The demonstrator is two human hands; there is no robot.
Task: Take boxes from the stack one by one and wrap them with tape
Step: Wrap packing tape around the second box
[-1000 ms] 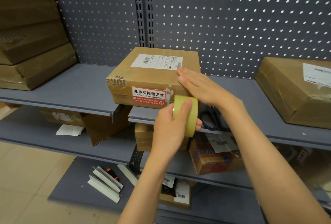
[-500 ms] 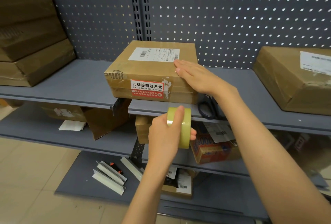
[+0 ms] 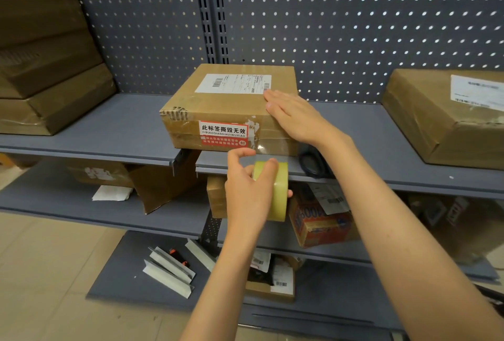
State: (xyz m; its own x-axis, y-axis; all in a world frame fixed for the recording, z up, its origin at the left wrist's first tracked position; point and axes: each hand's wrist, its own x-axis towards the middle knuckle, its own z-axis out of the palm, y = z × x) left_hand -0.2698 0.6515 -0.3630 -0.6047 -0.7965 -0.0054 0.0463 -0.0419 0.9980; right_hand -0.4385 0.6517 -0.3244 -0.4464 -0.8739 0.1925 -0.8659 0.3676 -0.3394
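Brown cardboard box (image 3: 218, 106), glossy taped seams, torn fuzzy corner; translucent yellowish tape roll (image 3: 278, 193); matt grey metal shelf (image 3: 109, 133).

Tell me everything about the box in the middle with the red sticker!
The box is brown cardboard, flat and wide, lying level on the grey shelf where two shelf boards meet. A white shipping label with barcodes sits on top. A red and white sticker with Chinese writing is on the front. Its front left corner is torn, and shiny clear tape crosses the front. The right hand lies flat on its right end. The left hand holds a yellowish tape roll just below it.
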